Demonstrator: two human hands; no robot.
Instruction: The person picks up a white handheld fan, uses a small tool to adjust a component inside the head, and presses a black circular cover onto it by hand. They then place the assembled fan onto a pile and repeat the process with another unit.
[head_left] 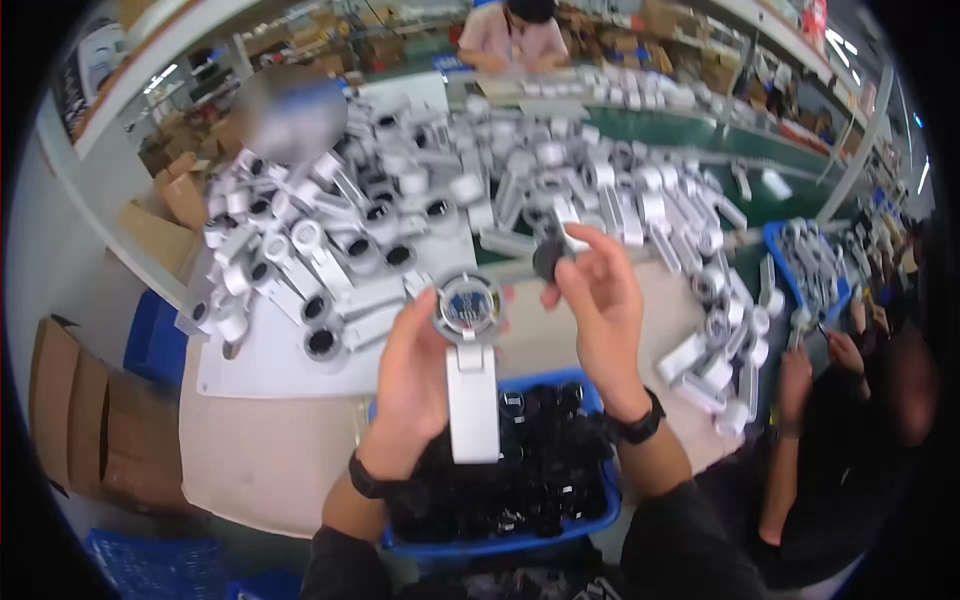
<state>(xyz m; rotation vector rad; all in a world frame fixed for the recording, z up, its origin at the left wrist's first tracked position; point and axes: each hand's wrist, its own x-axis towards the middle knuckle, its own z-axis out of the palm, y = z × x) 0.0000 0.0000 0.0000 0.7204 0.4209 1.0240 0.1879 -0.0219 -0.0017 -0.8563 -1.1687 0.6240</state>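
Observation:
My left hand [412, 385] is closed around the round head of a white handheld device [474, 415]. Its flat handle points down toward me, and a blue circuit board shows inside the open round head. Between the thumb and fingers of my right hand [610, 320] is a small black round cap [547, 258], held up to the right of the device head and apart from it. Below my hands stands a blue bin [500, 548] filled with black round parts. Both wrists wear dark bands.
Many similar white devices [335, 270] lie heaped over the white board and further along the table [250, 450]. A blue basket [835, 300] of parts stands at the right. Beside it a person in dark clothing [840, 470] works. Another person [515, 40] sits across. Cardboard boxes [130, 430] stand left.

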